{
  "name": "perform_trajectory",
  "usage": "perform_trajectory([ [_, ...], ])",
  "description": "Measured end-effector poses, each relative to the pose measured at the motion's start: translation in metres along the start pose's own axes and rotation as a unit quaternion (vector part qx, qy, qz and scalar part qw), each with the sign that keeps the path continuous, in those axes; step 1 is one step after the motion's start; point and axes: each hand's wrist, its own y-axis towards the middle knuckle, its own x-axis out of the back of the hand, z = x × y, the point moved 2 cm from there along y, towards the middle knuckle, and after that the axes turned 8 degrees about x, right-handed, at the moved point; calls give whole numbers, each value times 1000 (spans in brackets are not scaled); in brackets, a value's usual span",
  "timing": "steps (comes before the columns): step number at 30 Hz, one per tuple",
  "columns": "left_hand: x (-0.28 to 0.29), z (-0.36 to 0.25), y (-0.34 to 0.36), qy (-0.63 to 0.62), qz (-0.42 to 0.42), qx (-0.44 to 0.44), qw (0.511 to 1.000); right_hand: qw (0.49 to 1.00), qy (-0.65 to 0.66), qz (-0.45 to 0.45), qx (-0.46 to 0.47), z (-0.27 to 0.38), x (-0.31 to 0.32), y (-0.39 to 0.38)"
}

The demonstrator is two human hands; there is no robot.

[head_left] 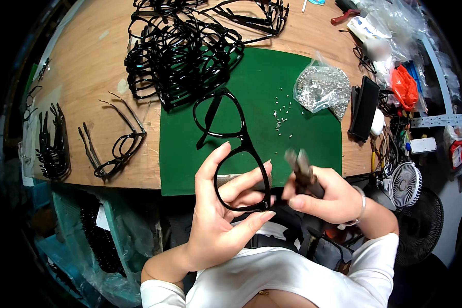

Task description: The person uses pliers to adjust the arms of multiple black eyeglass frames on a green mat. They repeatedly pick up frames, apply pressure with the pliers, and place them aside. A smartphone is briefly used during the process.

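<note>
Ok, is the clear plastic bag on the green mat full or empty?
The bag isn't empty: silvery pieces show through its plastic; how full, I cannot tell.

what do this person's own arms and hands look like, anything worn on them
The left hand and right hand are both ungloved. Short white sleeves end around the elbows, and a thin, pale bangle circles the right wrist.
</note>
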Motion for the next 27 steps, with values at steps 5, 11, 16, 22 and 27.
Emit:
perform_trajectory([
  [5,2,-1,1,1,24,16,1000,978,-130,163,-8,0,-6,-6],
  [11,5,3,2,26,41,44,998,963,-197,182,-22,2,-5,3],
  [16,1,11,4,37,33,77,996,942,-312,125,-20,-13,-9,0],
  [22,1,10,7,78,-4,70,994,977,-148,142,-55,-12,6,1],
  [27,5,22,12,119,-14,31,992,984,-173,36,-4,-53,8,4],
])
